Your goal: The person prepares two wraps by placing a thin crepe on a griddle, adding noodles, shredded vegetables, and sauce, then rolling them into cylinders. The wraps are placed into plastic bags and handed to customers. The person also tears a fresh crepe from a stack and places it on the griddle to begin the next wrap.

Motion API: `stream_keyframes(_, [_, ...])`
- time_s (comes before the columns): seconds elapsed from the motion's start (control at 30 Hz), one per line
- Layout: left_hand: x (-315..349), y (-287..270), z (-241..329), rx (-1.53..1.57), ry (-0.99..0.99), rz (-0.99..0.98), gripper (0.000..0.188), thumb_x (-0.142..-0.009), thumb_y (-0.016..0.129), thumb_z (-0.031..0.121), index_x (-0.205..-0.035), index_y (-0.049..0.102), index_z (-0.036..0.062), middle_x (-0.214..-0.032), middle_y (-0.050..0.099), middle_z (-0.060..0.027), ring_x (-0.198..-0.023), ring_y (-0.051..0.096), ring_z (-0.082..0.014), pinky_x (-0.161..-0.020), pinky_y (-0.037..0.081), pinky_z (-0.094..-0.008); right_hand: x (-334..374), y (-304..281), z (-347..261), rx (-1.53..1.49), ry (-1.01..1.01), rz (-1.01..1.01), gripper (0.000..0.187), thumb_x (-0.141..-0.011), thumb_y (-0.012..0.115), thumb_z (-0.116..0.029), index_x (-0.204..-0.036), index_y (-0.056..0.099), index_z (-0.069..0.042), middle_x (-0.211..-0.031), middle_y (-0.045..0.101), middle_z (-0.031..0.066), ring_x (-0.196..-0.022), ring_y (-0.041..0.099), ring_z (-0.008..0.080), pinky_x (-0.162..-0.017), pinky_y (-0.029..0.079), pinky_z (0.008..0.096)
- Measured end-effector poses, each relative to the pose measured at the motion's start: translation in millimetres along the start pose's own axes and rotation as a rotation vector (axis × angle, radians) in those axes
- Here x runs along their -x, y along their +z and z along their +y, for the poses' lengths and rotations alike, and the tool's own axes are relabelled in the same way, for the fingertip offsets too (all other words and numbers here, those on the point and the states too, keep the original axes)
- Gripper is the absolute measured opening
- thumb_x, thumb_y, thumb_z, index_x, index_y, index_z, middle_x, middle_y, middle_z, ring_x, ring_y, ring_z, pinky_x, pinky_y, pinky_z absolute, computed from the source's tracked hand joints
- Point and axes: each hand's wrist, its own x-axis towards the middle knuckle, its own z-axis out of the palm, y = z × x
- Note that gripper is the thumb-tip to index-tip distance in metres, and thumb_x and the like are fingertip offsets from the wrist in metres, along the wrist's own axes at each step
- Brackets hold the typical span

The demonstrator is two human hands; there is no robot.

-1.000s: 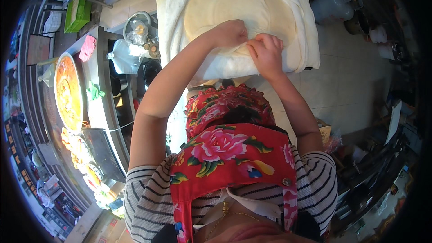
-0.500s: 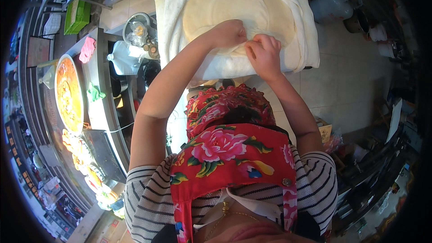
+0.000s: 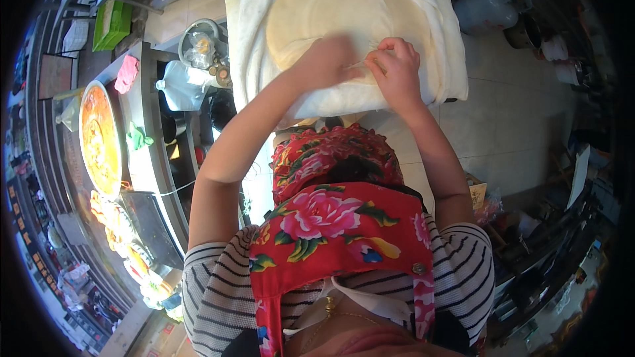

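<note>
A stack of thin, round, pale sheets point(image 3: 331, 10), like flatbread or dough wrappers, lies on a white cloth point(image 3: 446, 39) in front of me. At its near edge, my right hand point(image 3: 397, 73) pinches the rim of the top sheet between thumb and fingers. My left hand point(image 3: 325, 63) is beside it, over the stack's near side, its fingers smeared by motion. A thin whitish strip of the sheet stretches between the two hands. Whether the left fingers grip it is hidden by the blur.
To the left, a counter holds a large oval tray of orange-red food point(image 3: 100, 139), a pink cloth point(image 3: 127, 73) and a green crumpled bag point(image 3: 138, 137). A clear plastic jug point(image 3: 182, 86) stands nearer the cloth. A grey gas cylinder point(image 3: 488, 10) stands on the tiled floor at far right.
My left hand has shifted slightly nearer to me and turned, now blurred. My right hand has risen a little and drawn right, with the strip stretched out between the hands.
</note>
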Motion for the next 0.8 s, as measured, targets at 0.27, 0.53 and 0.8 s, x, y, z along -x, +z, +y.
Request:
stream_keyframes(0.27, [56,11,33,-0.293,-0.105,0.354,0.009,-0.079,0.071,0.016,-0.085,0.069,0.0097,-0.096,0.057,-0.0046,-0.094,0.057,-0.0235,-0.080,0.042,-0.0402,9,0,-2,0.096,-0.310,-0.016,0.011,-0.078,0.076,-0.014,-0.088,0.073,-0.015,-0.099,0.061,-0.0016,-0.098,0.058,0.0224,-0.089,0.040,0.0392])
stream_keyframes(0.53, [53,5,34,-0.371,-0.170,0.336,0.019,-0.082,0.073,0.019,-0.098,0.069,0.0087,-0.103,0.058,-0.0067,-0.097,0.057,-0.0271,-0.083,0.044,-0.0420,-12,10,-2,0.038,-0.115,-0.146,0.009,-0.081,0.075,-0.016,-0.088,0.073,-0.012,-0.090,0.062,0.0008,-0.092,0.058,0.0237,-0.084,0.042,0.0393])
stream_keyframes(0.8, [44,-14,17,-0.096,-0.286,0.373,0.012,-0.080,0.074,0.014,-0.088,0.071,0.0045,-0.097,0.065,-0.0121,-0.095,0.062,-0.0330,-0.082,0.050,-0.0434,-26,15,3,-0.130,0.033,-0.164,0.009,-0.083,0.074,-0.019,-0.083,0.073,-0.010,-0.084,0.065,0.0055,-0.085,0.062,0.0301,-0.076,0.049,0.0444])
